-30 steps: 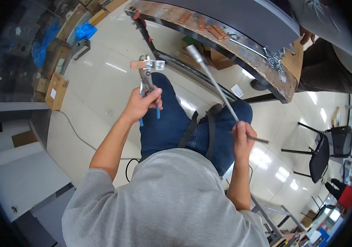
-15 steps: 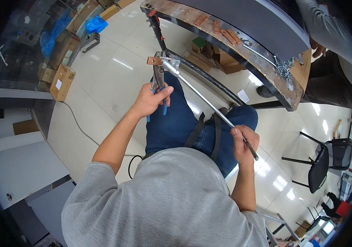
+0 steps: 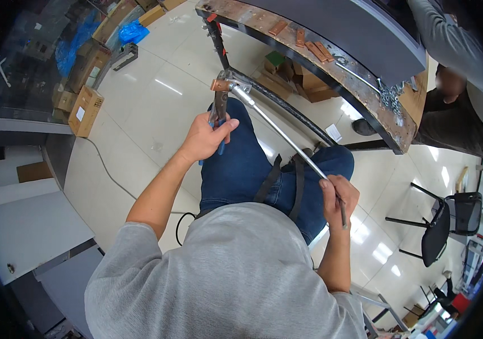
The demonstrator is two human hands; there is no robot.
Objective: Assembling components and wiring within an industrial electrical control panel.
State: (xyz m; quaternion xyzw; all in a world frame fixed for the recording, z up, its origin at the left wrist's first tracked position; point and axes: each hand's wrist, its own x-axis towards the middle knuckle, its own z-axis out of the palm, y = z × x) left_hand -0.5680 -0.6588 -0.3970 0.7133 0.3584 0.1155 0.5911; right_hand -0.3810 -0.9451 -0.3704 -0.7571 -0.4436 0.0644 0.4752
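My left hand (image 3: 203,140) is closed round the blue handles of a pair of pliers (image 3: 220,106), held upright over my left thigh. A small copper bar (image 3: 219,85) sits in the jaws, with a shiny metal piece beside it, partly hidden. My right hand (image 3: 340,195) grips the near end of a long silver socket wrench (image 3: 283,137), which slants up and left across my lap. Its socket end meets the work at the jaws; whatever fastener is inside cannot be seen.
Ahead to the right, a worn workbench (image 3: 255,24) bears several copper bars (image 3: 316,51), a pile of bolts and washers (image 3: 391,97) and a large grey panel (image 3: 337,34). Another person's sleeve (image 3: 450,45) shows beyond. Cardboard boxes (image 3: 86,113) stand left; a black chair (image 3: 438,234) right.
The pliers and copper bar have shifted slightly right and turned. My right hand has moved slightly, and the wrench's near end now points more steeply down. The other person's hand has moved.
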